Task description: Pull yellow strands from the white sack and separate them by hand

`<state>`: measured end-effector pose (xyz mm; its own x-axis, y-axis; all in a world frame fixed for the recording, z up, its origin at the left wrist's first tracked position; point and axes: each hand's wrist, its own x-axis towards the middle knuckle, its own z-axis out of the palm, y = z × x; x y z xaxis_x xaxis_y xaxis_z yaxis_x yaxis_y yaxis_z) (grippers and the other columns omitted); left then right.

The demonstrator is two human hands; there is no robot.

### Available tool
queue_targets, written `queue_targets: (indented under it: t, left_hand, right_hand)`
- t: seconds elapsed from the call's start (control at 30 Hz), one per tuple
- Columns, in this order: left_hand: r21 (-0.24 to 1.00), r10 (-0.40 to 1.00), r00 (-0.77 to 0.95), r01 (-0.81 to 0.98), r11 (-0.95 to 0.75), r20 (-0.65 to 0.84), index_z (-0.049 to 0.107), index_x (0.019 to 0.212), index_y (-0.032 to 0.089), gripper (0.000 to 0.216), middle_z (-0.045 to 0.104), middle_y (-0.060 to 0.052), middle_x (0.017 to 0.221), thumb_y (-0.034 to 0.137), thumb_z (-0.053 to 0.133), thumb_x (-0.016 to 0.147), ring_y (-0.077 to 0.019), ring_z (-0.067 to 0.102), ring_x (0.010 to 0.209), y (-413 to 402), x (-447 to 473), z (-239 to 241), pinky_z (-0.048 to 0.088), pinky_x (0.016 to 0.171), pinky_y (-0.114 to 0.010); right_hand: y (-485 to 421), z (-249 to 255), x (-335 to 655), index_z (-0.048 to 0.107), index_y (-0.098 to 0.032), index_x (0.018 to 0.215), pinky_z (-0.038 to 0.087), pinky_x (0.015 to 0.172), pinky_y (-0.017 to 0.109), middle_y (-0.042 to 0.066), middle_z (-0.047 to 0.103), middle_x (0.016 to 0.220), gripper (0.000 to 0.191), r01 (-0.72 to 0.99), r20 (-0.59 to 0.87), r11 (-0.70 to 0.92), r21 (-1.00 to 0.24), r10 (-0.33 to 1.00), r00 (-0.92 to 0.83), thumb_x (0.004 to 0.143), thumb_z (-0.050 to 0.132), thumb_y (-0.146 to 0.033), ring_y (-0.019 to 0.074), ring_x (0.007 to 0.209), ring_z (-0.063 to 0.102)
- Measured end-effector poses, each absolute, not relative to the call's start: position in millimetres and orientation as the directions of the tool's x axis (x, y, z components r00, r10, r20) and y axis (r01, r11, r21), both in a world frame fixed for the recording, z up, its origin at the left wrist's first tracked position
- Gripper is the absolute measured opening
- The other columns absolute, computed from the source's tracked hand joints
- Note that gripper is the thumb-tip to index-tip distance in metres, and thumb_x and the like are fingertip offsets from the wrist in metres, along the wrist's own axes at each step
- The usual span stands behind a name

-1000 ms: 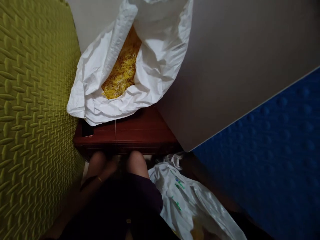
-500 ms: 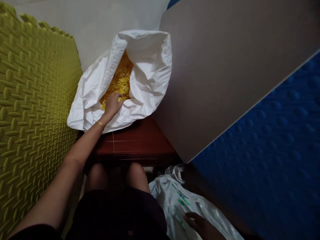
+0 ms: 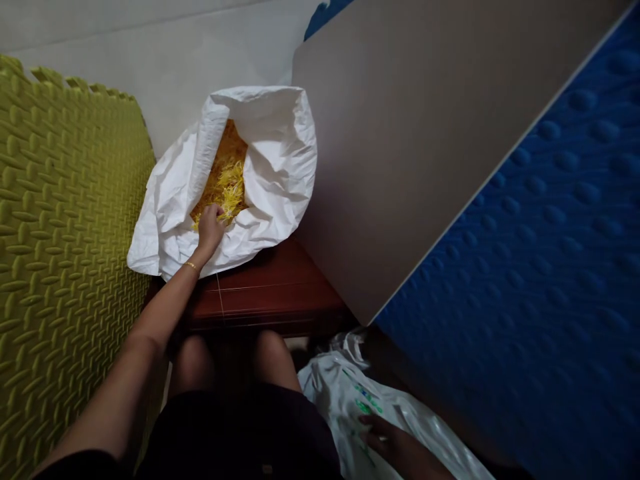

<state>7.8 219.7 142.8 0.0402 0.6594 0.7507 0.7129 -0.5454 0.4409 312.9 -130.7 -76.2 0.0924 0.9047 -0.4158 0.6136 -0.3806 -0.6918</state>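
2 bare hands work well apart, one up at a sack and one low beside the knees. The left hand (image 3: 210, 228), with a gold bangle (image 3: 190, 265) at its wrist, reaches forward with its fingers bunched narrow, pinching into a heap of yellow strands (image 3: 225, 187). Those strands lie inside a white sack (image 3: 280, 153), its mouth rolled back in stiff creases, which seems to keep the opening wide and the heap within easy reach. The sack sits on a reddish-brown wooden surface (image 3: 265, 293), just in front of the bare knees. It stands between a green textured foam mat (image 3: 65, 267) and a grey board (image 3: 400, 153), and these appear to prop it upright. The right hand (image 3: 383, 437) lies low with its fingers curled on a white plastic bag (image 3: 345, 400) with green print, set beside the right knee (image 3: 270, 357); whether they grip the film or only press on it, I cannot tell. A blue studded mat (image 3: 525, 220) lies behind the board, and a pale wall (image 3: 150, 60) closes the far end.
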Motion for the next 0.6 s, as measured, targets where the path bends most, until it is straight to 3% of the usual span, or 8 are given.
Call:
queue_targets:
  t: [0.1,0.2,0.27,0.37,0.43,0.6]
  left_hand:
    - [0.522,0.674,-0.004,0.635,-0.569,0.739,0.049,0.073,0.018,0.016,0.055,-0.003,0.078,0.003,0.052,0.069,-0.0161,0.05,0.08,189,1,145,0.037,0.075,-0.028]
    - [0.634,0.721,-0.067,0.537,-0.557,0.69,0.05,0.074,0.018,0.013,0.056,-0.001,0.077,0.007,0.054,0.069,-0.0145,0.051,0.078,160,0,130,0.038,0.074,-0.025]
    - [0.704,0.759,-0.108,0.476,-0.528,0.642,0.05,0.073,0.018,0.01,0.055,0.0,0.075,0.01,0.056,0.07,-0.0135,0.051,0.077,147,2,113,0.038,0.074,-0.024]
    - [0.808,0.808,-0.209,0.376,-0.454,0.551,0.049,0.071,0.017,0.01,0.052,0.002,0.072,0.013,0.058,0.069,-0.0115,0.05,0.073,135,3,84,0.037,0.072,-0.022]
    - [0.882,0.852,-0.255,0.252,-0.398,0.457,0.047,0.069,0.017,0.013,0.05,0.003,0.068,0.016,0.06,0.069,-0.0094,0.048,0.065,129,4,65,0.037,0.066,-0.021]
    - [0.966,0.971,-0.163,-0.166,-0.2,0.173,0.044,0.07,0.017,0.025,0.047,0.006,0.06,0.025,0.067,0.064,-0.005,0.043,0.049,106,8,29,0.034,0.051,-0.018]
  right_hand:
    - [-87,-50,295,0.068,-0.024,0.086,0.049,0.086,0.041,0.009,0.071,0.092,0.036,0.569,-0.273,-0.195,-0.798,0.961,-0.053,0.066,0.054,-0.05,0.0287,0.091,0.065]
    - [-47,-2,261,0.067,-0.022,0.091,0.045,0.091,0.039,0.008,0.069,0.1,0.034,0.462,-0.053,-0.002,-0.887,0.994,-0.098,0.072,0.055,-0.048,0.0249,0.097,0.062]
    - [-15,30,235,0.065,-0.021,0.096,0.044,0.092,0.037,0.007,0.067,0.106,0.033,0.349,0.12,0.142,-0.926,0.989,-0.084,0.075,0.055,-0.045,0.0228,0.101,0.06]
    - [40,63,197,0.064,-0.018,0.096,0.041,0.094,0.036,0.008,0.066,0.104,0.033,0.233,0.355,0.329,-0.915,0.931,0.081,0.076,0.056,-0.044,0.0209,0.1,0.059]
    - [75,72,173,0.063,-0.018,0.099,0.044,0.088,0.035,0.008,0.066,0.101,0.038,0.144,0.382,0.365,-0.92,0.917,0.114,0.073,0.058,-0.045,0.0198,0.093,0.059]
    - [121,63,119,0.059,-0.018,0.1,0.047,0.068,0.029,0.005,0.064,0.092,0.049,-0.158,0.166,0.179,-0.971,0.982,0.093,0.067,0.058,-0.054,0.0162,0.077,0.058]
